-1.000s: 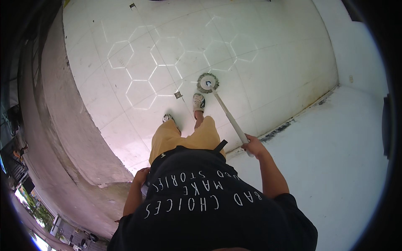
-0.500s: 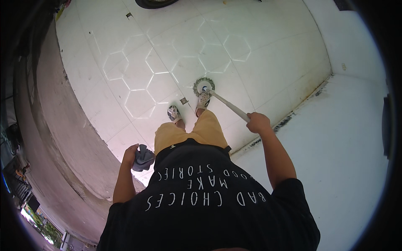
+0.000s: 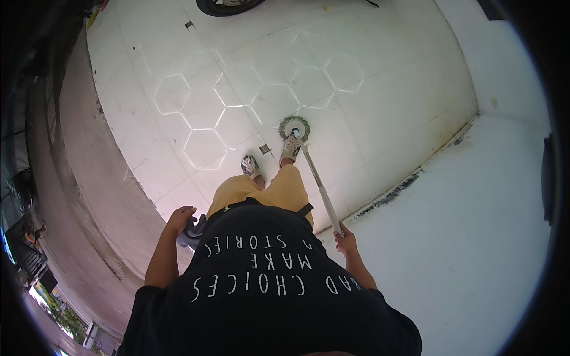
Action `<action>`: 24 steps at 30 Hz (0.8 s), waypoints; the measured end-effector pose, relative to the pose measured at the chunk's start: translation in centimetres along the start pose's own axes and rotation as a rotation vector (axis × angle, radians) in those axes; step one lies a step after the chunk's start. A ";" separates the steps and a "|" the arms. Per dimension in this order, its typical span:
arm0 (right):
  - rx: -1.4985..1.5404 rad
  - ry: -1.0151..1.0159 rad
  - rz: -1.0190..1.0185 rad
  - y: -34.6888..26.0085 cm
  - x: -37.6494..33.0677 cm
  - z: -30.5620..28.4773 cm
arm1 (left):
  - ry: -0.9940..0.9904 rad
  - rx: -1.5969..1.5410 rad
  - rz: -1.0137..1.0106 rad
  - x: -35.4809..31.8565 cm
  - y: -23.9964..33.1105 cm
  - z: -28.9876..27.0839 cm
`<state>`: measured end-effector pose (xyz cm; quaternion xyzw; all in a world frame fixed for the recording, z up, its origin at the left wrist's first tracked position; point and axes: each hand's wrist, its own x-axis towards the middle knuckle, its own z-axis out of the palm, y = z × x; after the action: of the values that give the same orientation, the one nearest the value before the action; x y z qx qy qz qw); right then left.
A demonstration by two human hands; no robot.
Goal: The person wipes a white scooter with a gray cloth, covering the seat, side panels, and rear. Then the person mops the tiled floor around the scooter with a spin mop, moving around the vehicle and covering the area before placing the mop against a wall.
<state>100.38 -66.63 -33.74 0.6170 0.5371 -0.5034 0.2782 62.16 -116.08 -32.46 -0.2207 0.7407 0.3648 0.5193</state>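
My right hand [image 3: 345,242] is closed round the upper part of a mop's pale pole [image 3: 322,191], low beside my right hip. The pole slants away to a round mop head [image 3: 287,120] with a grey-green fringe and a white disc, which rests on the floor just beyond the toe of my right clog [image 3: 290,149]. By my left hip, my left hand [image 3: 182,219] grips a crumpled dark grey cloth [image 3: 191,236], partly hidden behind the hand and my shirt.
Pale tiles [image 3: 249,65] carry reflected hexagons of light. A white wall [image 3: 451,219] with a dark-stained base runs along the right. A wheel [image 3: 228,5] stands at the far edge. On the left lies a brownish concrete strip [image 3: 89,154]. A small square drain [image 3: 265,149] lies between my feet.
My right hand has come down and back toward my hip, and the pole now stands steeper. The mop head stays by my right foot. My left hand has shifted slightly, covering more of the cloth.
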 end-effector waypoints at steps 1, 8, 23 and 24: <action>-0.086 0.051 -0.072 -0.1 0.6 0.3 | 0.010 -0.030 -0.018 -0.1 0.4 -0.8; -0.686 0.193 -0.250 -13.1 6.5 2.6 | 0.087 -0.045 -0.003 -0.8 0.4 -0.9; -0.929 0.251 -0.470 -36.6 22.6 5.1 | 0.006 -0.067 -0.175 2.2 0.4 7.2; -0.923 0.234 -0.413 -32.5 20.5 3.9 | 0.009 -0.036 -0.169 2.4 0.5 7.2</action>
<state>66.78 -53.56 -47.54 0.3632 0.8414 -0.1861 0.3542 65.34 -110.12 -35.98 -0.2933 0.7151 0.3318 0.5408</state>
